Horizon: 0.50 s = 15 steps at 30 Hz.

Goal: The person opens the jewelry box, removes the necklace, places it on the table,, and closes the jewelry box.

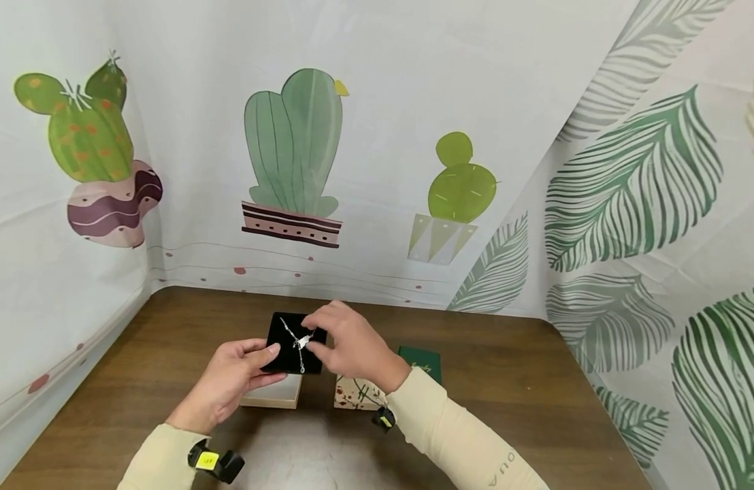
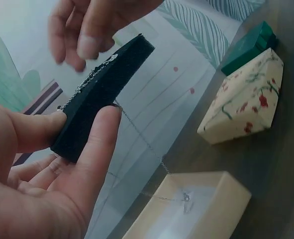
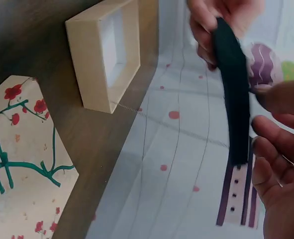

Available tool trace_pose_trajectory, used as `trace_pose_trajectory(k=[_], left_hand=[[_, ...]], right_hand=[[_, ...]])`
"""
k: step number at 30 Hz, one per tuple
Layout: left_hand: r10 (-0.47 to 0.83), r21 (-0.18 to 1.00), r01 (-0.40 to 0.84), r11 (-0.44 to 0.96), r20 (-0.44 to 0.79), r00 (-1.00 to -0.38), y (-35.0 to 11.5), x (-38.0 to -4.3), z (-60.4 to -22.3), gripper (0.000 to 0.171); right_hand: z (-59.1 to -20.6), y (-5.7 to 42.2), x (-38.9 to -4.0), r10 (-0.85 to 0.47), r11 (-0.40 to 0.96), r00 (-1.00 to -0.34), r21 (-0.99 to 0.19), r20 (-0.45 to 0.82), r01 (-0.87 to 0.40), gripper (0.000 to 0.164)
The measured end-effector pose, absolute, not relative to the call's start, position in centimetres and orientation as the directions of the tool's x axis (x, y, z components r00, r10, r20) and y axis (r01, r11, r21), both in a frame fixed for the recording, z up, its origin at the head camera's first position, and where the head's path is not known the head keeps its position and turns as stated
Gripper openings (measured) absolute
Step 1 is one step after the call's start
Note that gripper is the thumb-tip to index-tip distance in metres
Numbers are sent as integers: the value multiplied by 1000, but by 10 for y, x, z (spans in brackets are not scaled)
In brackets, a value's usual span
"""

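My left hand (image 1: 230, 378) holds a black jewelry pad (image 1: 283, 358) by its lower left edge, the thumb on its face and fingers behind. A silver necklace (image 1: 301, 345) lies across that face. From the pad's back, a thin loop of chain (image 2: 143, 138) hangs down toward the open cream box (image 2: 236, 191). My right hand (image 1: 355, 344) hovers at the pad's right side, its thumb and forefinger apart and close over the necklace. In the right wrist view the pad (image 3: 235, 104) stands nearly edge-on, with its necklace side mostly hidden.
The open cream box (image 1: 273, 403) with a white inside sits on the brown table (image 1: 487, 408) below the pad. To its right are a floral-patterned box part (image 1: 354, 395) and a green box (image 1: 431, 359). A printed cloth (image 1: 377, 170) hangs behind the table.
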State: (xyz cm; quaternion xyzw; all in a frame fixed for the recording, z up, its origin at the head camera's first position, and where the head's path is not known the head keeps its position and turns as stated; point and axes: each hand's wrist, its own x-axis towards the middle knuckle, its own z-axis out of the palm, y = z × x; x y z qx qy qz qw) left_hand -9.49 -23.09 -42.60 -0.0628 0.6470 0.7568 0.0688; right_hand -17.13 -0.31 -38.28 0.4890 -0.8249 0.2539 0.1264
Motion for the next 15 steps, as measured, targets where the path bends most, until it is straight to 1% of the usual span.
trace_pose_trajectory(k=[4,7,11,13,15], left_hand=[[50,969,-176,-171,-169,-984,-227,-95,-425,48],[78,968,-166,-190,-154,-985,-227,-94,-425,44],[102,968,-155,-198,-137,-985,-226,-93,-426,40],[101,968,-150,-199,-132,-986,-226,-93,-426,40],[107,970,-143,-197,-124,-987,-225,-92,-425,41]], right_hand=[[-382,-7,-166,-799,377,-371,-86,472,-922,24],[-380,-9,-165,-815,368,-311,22,488,-930,21],[-380,-11,-164,-830,363,-259,126,494,-923,19],[-380,-11,-164,-834,365,-253,146,490,-920,20],[-381,-10,-164,-836,367,-259,141,484,-920,22]])
